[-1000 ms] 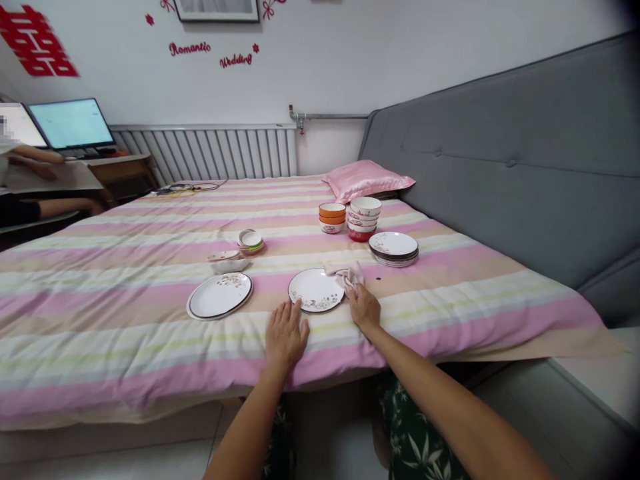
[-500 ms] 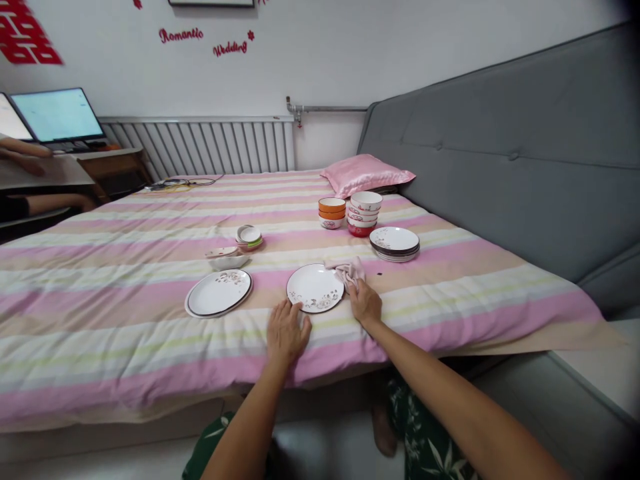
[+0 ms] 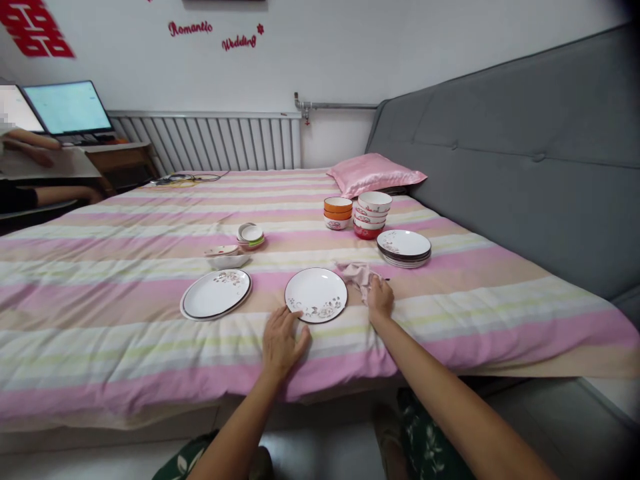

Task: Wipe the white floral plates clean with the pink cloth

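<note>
A round white plate (image 3: 316, 290) with a dark rim and a brown floral pattern lies flat on the striped bedspread. My left hand (image 3: 284, 340) rests at its near left edge, fingers stretched out and touching the rim, thumb apart. To the right of the plate, my right hand (image 3: 381, 299) is closed on a crumpled pale pink cloth (image 3: 357, 277) that lies partly spread on the bed. Left of my hands, a white plate (image 3: 217, 295) with the same floral pattern sits on top of another plate. A stack of plates (image 3: 404, 244) stands beyond my right hand.
Behind are stacked orange bowls (image 3: 338, 208), a taller bowl stack (image 3: 374, 207) and a pink pillow (image 3: 377, 175). Small dishes (image 3: 250, 233) and a white dish (image 3: 229, 261) sit left of centre. A person's arm (image 3: 33, 143) shows near the monitors (image 3: 69, 108). A grey headboard (image 3: 510, 133) borders the right.
My right hand and the cloth have moved right, off the plate's edge onto the bedspread. My left hand stays at the plate's rim. The view has shifted slightly.
</note>
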### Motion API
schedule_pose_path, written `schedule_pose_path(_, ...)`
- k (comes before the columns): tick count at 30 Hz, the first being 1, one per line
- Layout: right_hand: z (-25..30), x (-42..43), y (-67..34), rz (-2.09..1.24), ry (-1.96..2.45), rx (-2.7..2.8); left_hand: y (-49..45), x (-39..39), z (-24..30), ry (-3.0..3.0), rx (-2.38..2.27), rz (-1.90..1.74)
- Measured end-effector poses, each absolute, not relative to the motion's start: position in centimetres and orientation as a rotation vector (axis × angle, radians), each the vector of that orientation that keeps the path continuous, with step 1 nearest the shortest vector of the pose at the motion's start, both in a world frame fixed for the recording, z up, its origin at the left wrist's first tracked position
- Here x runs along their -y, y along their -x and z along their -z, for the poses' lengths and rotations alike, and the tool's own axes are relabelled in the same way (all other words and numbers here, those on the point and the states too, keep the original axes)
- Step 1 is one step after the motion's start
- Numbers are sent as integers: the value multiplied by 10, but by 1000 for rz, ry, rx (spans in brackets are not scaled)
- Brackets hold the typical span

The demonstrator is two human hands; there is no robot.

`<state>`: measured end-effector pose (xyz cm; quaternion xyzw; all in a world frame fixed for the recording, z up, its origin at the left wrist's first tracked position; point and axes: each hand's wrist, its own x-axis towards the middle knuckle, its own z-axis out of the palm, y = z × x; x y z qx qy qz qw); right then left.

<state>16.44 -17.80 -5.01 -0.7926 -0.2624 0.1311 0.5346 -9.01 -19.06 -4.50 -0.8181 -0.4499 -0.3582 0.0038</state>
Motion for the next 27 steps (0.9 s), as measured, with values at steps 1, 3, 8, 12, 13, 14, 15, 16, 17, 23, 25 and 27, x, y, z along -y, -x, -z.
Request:
schedule_pose_path(1, 52, 176, -169, -358, 1839, 589, 90, 190, 46, 2566, 1415, 1140)
schedule_pose_path(3, 54, 174, -176, -461, 1723, 551, 91, 188, 47, 2564, 1436, 1178)
schedule_pose_path(8, 48, 174, -195, -693, 1455, 531, 84, 184, 49, 2523, 1543, 1297)
schedule_pose_path(12, 32, 178, -203, -797, 1317, 535, 72, 185, 38, 2470, 1807, 1366)
schedule_pose_path(13, 27, 179, -202, -813, 1282, 522, 69, 186, 33, 2449, 1926, 1378)
schedule_pose_path(14, 22, 181, -200, -826, 1244, 509, 66, 186, 27, 2429, 2078, 1347)
schedule_pose_path(15, 16, 182, -196, -880, 1146, 448, 64, 186, 22, 2403, 2218, 1309)
schedule_pose_path(16, 11, 184, -191, -922, 1060, 386, 62, 184, 16, 2389, 2319, 1286)
schedule_pose_path(17, 6, 185, -185, -957, 1001, 346, 61, 182, 11, 2381, 2386, 1259)
schedule_pose_path(23, -1, 191, -166, -824, 1289, 524, 58, 158, -2, 2423, 2523, 840)
schedule_pose_path(25, 2, 193, -172, -581, 1551, 702, 57, 153, -2, 2427, 2570, 781)
schedule_pose_path(27, 5, 196, -182, -253, 1801, 880, 56, 151, -4, 2453, 2582, 762)
